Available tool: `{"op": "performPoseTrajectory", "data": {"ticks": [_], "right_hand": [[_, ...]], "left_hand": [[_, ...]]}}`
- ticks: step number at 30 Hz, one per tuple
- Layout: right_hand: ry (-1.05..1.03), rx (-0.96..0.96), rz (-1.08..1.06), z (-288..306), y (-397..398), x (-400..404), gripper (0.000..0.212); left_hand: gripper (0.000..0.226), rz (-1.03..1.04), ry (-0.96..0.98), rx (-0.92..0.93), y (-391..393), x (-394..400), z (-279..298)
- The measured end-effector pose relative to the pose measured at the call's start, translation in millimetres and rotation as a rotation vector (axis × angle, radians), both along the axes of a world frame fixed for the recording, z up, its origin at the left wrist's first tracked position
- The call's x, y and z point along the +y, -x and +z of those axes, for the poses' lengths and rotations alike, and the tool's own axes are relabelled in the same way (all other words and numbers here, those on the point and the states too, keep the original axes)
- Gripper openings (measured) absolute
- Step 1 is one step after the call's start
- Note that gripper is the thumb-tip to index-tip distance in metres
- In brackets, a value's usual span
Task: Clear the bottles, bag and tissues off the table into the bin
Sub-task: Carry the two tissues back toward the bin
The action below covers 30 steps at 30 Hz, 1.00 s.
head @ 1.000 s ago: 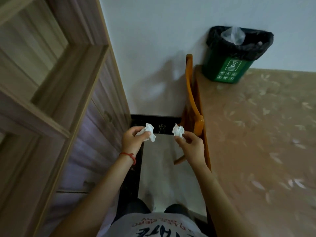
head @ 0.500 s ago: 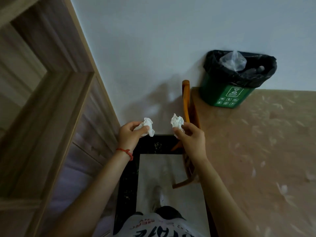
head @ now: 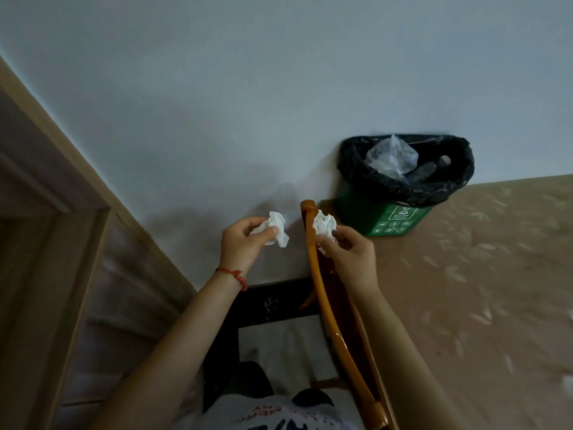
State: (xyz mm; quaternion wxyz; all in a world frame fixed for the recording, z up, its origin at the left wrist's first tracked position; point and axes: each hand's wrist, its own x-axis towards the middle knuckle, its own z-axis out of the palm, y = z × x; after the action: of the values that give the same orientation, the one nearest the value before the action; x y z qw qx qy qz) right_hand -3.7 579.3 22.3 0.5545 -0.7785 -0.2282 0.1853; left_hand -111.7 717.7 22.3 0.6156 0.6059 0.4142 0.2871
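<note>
My left hand (head: 243,243) pinches a crumpled white tissue (head: 276,231) at chest height. A second crumpled tissue (head: 324,225) is pinched in my right hand (head: 348,259), just beside the first. Both hands hover left of the table's edge, short of the green bin (head: 393,220) with a black liner (head: 459,178). The bin stands on the table's far left corner against the wall. Inside it lie a clear plastic bag (head: 392,158) and a bottle (head: 429,169).
The table (head: 480,290) with a tan patterned cloth fills the right side. An orange wooden chair back (head: 328,315) runs along its left edge under my right hand. A wooden cabinet (head: 62,290) stands on the left, the white wall ahead.
The view has tilted upward, so the bin and hands sit lower in frame. Both hands, still holding their tissues, have risen and moved slightly toward the bin.
</note>
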Motion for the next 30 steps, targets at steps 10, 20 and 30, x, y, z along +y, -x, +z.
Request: {"op": "performPoseTrajectory", "data": {"ticks": [10,20,30], "right_hand": [[-0.024,0.027,-0.422,0.1,-59.4,25.8,0.007],[-0.036,0.014,-0.730,3.9,-88.8,22.1,0.016],[-0.056,-0.089,-0.796,39.4,-145.5,25.5,0.006]], "left_hand": [[0.014,-0.382,-0.048,0.044,-117.8,54.2,1.4],[0.013,-0.711,0.014,-0.045,-197.5,56.6,22.2],[0.017,-0.747,0.046,-0.069,-242.7,58.5,28.7]]}}
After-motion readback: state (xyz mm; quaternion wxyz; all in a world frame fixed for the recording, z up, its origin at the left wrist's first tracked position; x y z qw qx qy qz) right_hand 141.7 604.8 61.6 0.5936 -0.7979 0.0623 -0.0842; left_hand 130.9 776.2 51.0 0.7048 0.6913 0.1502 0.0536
